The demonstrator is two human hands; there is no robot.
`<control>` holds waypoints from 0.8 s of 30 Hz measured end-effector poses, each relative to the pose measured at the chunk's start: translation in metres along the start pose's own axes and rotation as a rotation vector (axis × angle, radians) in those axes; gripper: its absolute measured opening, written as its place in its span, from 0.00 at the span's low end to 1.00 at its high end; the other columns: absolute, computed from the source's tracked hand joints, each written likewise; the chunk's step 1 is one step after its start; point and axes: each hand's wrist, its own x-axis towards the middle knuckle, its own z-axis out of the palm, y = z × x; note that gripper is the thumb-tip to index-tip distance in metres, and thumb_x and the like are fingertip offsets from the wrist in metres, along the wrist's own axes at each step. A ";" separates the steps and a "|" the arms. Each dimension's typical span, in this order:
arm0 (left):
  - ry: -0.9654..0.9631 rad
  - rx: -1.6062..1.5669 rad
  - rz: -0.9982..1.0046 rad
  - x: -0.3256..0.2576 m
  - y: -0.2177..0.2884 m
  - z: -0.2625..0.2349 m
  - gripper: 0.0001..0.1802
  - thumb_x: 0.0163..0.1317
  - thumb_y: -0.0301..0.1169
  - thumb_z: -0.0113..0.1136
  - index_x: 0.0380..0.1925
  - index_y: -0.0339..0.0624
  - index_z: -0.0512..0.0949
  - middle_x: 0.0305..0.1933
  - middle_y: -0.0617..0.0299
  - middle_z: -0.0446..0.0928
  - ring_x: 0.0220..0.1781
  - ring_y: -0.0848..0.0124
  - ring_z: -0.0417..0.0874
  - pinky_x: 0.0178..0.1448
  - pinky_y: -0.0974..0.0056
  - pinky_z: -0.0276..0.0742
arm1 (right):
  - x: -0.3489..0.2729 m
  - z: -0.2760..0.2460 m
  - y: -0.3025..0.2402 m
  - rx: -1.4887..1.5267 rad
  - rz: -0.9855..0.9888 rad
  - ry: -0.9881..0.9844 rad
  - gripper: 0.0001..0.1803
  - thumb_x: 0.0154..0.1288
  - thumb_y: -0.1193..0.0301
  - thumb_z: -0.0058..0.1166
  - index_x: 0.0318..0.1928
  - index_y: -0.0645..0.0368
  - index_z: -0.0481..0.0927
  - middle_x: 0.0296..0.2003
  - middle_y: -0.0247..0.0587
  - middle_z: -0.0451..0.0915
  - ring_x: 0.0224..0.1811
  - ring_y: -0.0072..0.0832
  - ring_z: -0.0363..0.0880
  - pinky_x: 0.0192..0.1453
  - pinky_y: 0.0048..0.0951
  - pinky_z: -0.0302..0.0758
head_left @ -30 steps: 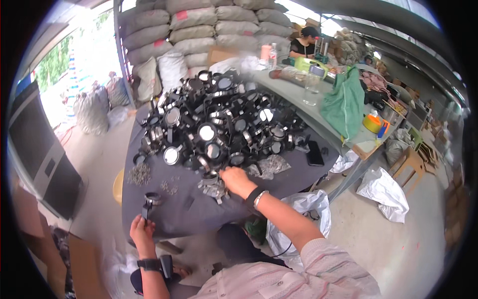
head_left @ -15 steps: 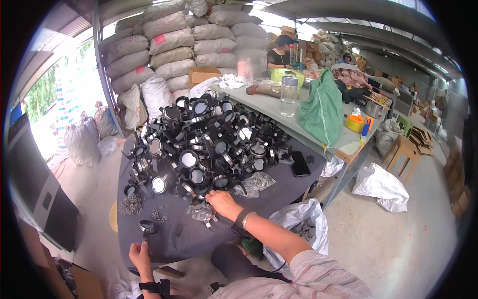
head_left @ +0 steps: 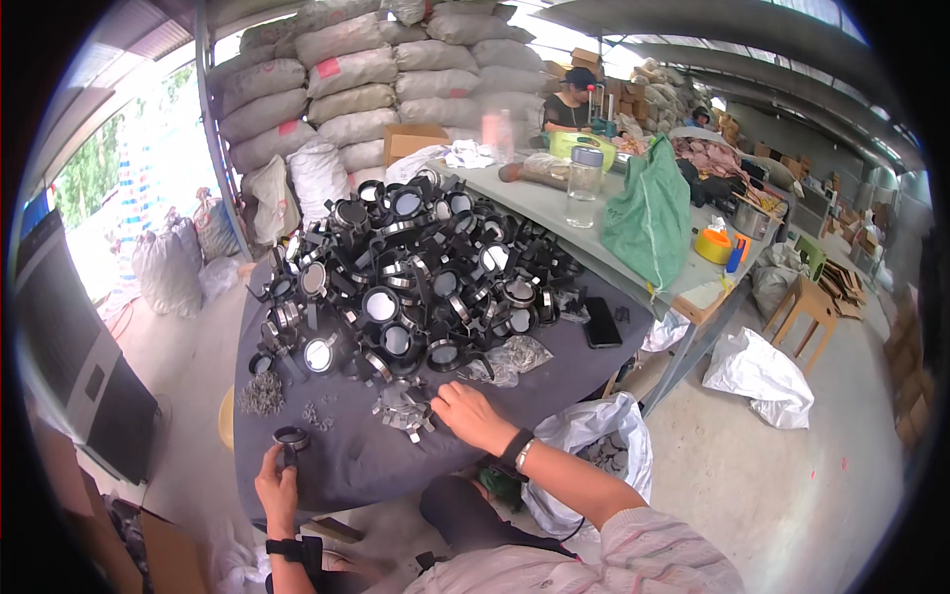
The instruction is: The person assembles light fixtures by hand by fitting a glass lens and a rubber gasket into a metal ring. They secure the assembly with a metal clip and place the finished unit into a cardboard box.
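My left hand (head_left: 276,487) is closed round the short black handle of a round-headed part (head_left: 291,437) with a metallic rim, held over the front left of the dark-covered table (head_left: 361,470). My right hand (head_left: 473,416) has its fingers bent together beside a small heap of silver metal clips (head_left: 404,408). Whether a piece is pinched between its fingertips is too small to tell. Behind both hands rises a big pile of similar black round-headed parts (head_left: 398,342), many with pale discs. Small grey hardware (head_left: 261,394) lies heaped on the left, with a few loose bits (head_left: 319,416) nearby.
A clear plastic bag (head_left: 520,358) and a black phone (head_left: 602,323) lie right of the pile. An open white sack (head_left: 633,436) stands beside the table. The bench behind carries a clear bottle (head_left: 584,188), a green bag (head_left: 648,218) and orange tape (head_left: 712,245). A person (head_left: 569,107) sits beyond.
My right hand has drawn back to the right, off the metal clips. My left hand has moved up, its grip now nearer the part's round head. The whole view has shifted slightly.
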 end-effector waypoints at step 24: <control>0.018 -0.572 -0.192 -0.017 -0.034 0.010 0.26 0.60 0.22 0.56 0.60 0.33 0.68 0.46 0.57 0.79 0.41 0.72 0.80 0.43 0.71 0.77 | -0.015 0.006 -0.022 0.287 -0.070 0.184 0.06 0.54 0.76 0.56 0.34 0.60 0.77 0.37 0.40 0.77 0.40 0.40 0.78 0.44 0.37 0.76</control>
